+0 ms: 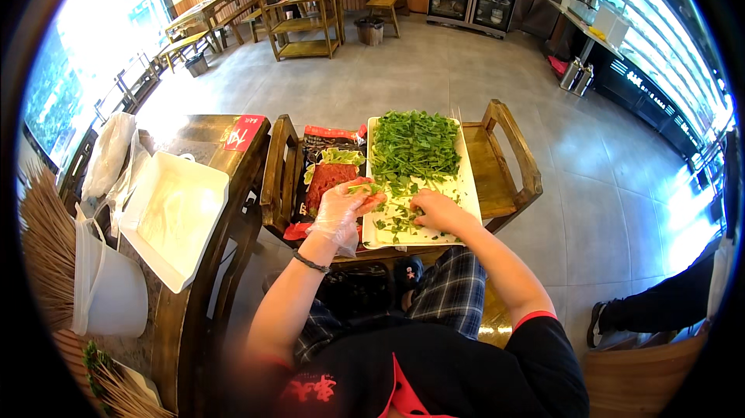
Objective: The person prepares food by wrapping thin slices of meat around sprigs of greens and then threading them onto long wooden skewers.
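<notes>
My left hand (pixel 341 210), in a clear plastic glove, is closed on a small green herb sprig (pixel 374 188) at the near left edge of a white tray (pixel 464 185). Over that tray my bare right hand (pixel 439 211) has its fingers curled together among loose leaves (pixel 397 221); whatever they may grip is hidden. A thick pile of leafy green herbs, looking like cilantro (pixel 415 145), fills the tray's far part. Left of it, partly behind my left hand, lies red minced-looking meat (pixel 332 177) with pale green leaf slices (pixel 341 156) at its far side.
The tray rests on a wooden stand with raised handles (pixel 521 158). On the left table stand a white rectangular tray (pixel 177 212), a white bucket (pixel 116 290), bundled thin sticks (pixel 48 239) and plastic bags (pixel 110 156). Another person's leg (pixel 660 301) is at the right; a wooden shelf cart (pixel 303 24) stands ahead.
</notes>
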Action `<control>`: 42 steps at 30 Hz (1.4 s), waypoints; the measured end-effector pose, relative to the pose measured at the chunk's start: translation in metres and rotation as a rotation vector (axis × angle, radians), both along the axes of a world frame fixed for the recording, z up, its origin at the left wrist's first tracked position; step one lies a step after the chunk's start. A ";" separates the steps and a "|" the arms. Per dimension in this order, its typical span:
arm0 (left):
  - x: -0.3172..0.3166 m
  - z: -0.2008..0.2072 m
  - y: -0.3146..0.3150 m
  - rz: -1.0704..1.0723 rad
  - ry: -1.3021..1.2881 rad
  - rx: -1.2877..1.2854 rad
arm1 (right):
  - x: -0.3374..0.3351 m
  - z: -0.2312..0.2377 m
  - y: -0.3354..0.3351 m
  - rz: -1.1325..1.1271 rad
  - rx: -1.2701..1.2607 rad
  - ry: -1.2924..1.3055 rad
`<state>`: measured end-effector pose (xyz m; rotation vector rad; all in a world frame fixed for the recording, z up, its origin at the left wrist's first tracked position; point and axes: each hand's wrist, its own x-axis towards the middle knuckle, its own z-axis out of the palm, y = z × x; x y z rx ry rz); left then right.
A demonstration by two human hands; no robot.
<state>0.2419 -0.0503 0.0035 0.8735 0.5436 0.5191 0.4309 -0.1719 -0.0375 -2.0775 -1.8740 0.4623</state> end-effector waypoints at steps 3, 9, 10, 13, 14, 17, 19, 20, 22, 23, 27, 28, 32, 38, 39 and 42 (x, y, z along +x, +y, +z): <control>-0.002 0.002 0.000 0.012 -0.014 0.010 | 0.006 -0.010 0.006 0.001 0.098 -0.030; -0.003 0.001 -0.004 0.035 -0.031 -0.007 | 0.006 -0.012 0.042 -0.176 0.235 -0.072; -0.003 0.003 -0.006 0.035 -0.020 -0.003 | 0.003 -0.014 0.046 -0.153 0.195 -0.058; -0.006 0.002 -0.006 0.021 -0.019 0.068 | -0.009 -0.013 0.050 -0.108 0.146 -0.066; -0.007 0.002 -0.006 0.022 -0.018 0.067 | -0.008 -0.015 0.052 -0.088 0.201 -0.064; -0.010 0.000 -0.004 0.031 -0.013 0.060 | 0.000 -0.012 0.054 -0.211 0.257 0.003; -0.012 0.004 -0.003 0.032 0.008 0.067 | 0.003 -0.005 0.056 -0.291 0.416 0.046; -0.011 0.002 -0.002 0.033 0.014 0.069 | 0.002 0.002 0.058 -0.325 0.401 0.052; -0.011 -0.003 0.000 0.024 -0.015 0.075 | 0.002 0.003 0.066 -0.360 0.373 -0.003; -0.010 -0.003 0.000 0.014 -0.016 0.074 | 0.003 -0.003 0.071 -0.366 0.358 -0.063; -0.006 0.001 -0.004 -0.008 0.001 0.083 | 0.008 -0.014 0.073 -0.401 0.427 -0.163; -0.006 0.004 -0.004 -0.012 0.003 0.079 | 0.010 -0.013 0.070 -0.413 0.460 -0.107; -0.001 -0.001 -0.003 -0.009 0.030 0.090 | 0.031 0.001 0.058 -0.369 0.400 0.383; 0.019 -0.011 -0.002 -0.028 0.087 0.246 | 0.005 0.060 0.030 -0.193 0.274 0.749; 0.022 -0.013 -0.003 -0.052 0.115 0.250 | 0.000 0.062 0.028 -0.162 0.264 0.734; 0.032 -0.009 -0.010 -0.107 0.149 0.222 | -0.011 0.055 0.026 0.032 0.438 0.285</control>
